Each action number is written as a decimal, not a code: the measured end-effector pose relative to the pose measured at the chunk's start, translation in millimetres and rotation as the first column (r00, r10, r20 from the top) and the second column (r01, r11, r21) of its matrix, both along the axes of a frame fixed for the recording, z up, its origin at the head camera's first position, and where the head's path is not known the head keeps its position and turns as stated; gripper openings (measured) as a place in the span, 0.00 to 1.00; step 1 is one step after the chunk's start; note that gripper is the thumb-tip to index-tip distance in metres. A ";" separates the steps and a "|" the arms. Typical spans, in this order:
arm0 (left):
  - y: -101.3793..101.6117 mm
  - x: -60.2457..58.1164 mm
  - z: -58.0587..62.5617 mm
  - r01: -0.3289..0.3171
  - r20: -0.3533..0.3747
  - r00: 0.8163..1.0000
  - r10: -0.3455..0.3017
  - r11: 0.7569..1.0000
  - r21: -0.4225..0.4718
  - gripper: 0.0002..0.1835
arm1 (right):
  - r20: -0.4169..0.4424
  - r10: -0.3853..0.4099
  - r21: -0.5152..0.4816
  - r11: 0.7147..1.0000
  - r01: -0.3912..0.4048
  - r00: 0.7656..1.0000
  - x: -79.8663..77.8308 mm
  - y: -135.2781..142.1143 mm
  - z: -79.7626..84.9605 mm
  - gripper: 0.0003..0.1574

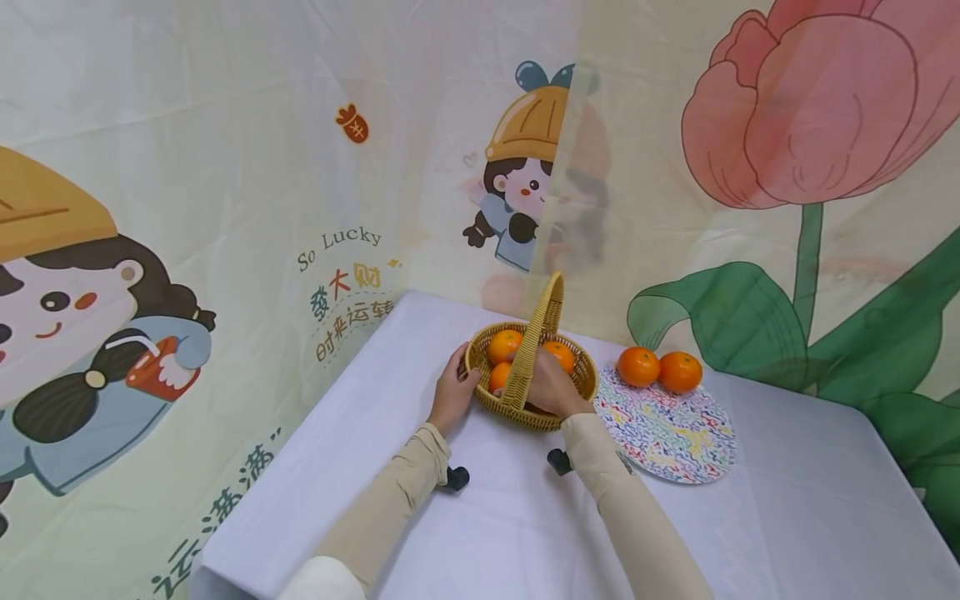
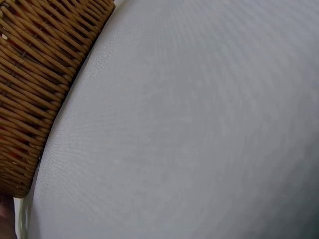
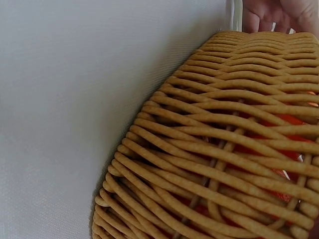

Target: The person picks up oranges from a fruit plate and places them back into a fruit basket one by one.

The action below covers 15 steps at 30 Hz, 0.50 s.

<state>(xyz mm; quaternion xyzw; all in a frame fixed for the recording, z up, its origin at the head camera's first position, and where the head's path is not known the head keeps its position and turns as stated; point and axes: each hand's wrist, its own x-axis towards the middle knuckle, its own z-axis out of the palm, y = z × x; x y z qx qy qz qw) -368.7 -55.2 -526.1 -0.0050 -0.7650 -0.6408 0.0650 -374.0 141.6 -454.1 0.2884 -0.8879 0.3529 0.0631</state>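
Observation:
A woven wicker basket (image 1: 573, 396) with a tall arched handle (image 1: 525, 350) stands on the white table. Inside it lie three visible oranges: one at the back left (image 1: 506, 345), one at the right (image 1: 559, 357) and one at the front left (image 1: 499, 377). At the basket's left side, my left hand (image 1: 452, 392) holds the wall with fingers and thumb; part of it shows past the basket in the right wrist view. My right hand (image 1: 553, 385) reaches down into the basket beside the handle. Its fingertips are hidden behind the handle and among the oranges.
Right of the basket lies a round, multicoloured patterned plate (image 1: 675, 442), with two oranges (image 1: 660, 369) side by side at its back edge. Printed cloth (image 1: 420, 167) hangs behind the table and along its left side. The white tablecloth (image 1: 495, 533) spreads in front.

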 end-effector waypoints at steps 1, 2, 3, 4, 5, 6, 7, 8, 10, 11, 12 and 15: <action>0.2 0.1 0.1 0.001 -0.002 1.000 -0.001 1.000 0.002 0.33 | -0.001 -0.002 0.003 1.000 0.002 1.000 0.1 0.1 0.1 0.36; 0.3 0.1 0.2 0.002 -0.004 1.000 -0.002 1.000 0.001 0.34 | 0.001 -0.007 0.004 1.000 0.007 1.000 0.3 0.3 0.1 0.36; 0.3 -0.1 0.1 0.003 -0.005 1.000 -0.003 1.000 0.002 0.34 | -0.002 -0.009 0.007 1.000 0.009 1.000 0.6 0.5 0.2 0.36; 0.3 -0.1 0.0 0.004 -0.005 1.000 -0.004 1.000 0.002 0.34 | -0.009 -0.009 0.012 1.000 0.009 1.000 0.8 0.6 0.3 0.36; 0.3 -0.4 -0.2 0.006 -0.006 1.000 -0.006 1.000 0.004 0.34 | -0.012 -0.009 0.013 1.000 0.009 1.000 1.1 0.7 0.4 0.35; 0.3 -0.4 -0.2 0.008 -0.007 1.000 -0.007 1.000 0.007 0.34 | -0.015 -0.009 0.013 1.000 0.009 1.000 1.3 0.8 0.5 0.35; 0.2 -0.6 -0.3 0.009 -0.007 1.000 -0.009 1.000 0.008 0.34 | -0.018 -0.008 0.012 1.000 0.009 1.000 1.4 0.9 0.5 0.34; 0.2 -0.7 -0.5 0.010 -0.007 1.000 -0.010 1.000 0.008 0.34 | -0.023 -0.004 0.013 1.000 0.004 1.000 1.4 0.8 0.5 0.34; 0.1 -0.2 -0.4 0.011 -0.005 1.000 -0.011 1.000 0.008 0.34 | -0.033 0.000 0.019 1.000 0.001 0.999 1.2 0.6 0.4 0.32; 0.0 0.1 -0.4 0.009 -0.003 1.000 -0.009 1.000 0.006 0.34 | -0.031 0.000 0.021 1.000 0.001 1.000 1.2 0.6 0.5 0.31; -0.1 0.4 -0.3 0.008 -0.002 1.000 -0.008 1.000 0.005 0.33 | -0.034 0.000 0.025 1.000 0.001 0.999 1.1 0.7 0.7 0.30; -0.3 0.8 0.0 0.001 0.002 1.000 -0.001 1.000 -0.004 0.33 | -0.017 -0.006 0.031 0.999 0.007 1.000 1.5 1.1 2.6 0.28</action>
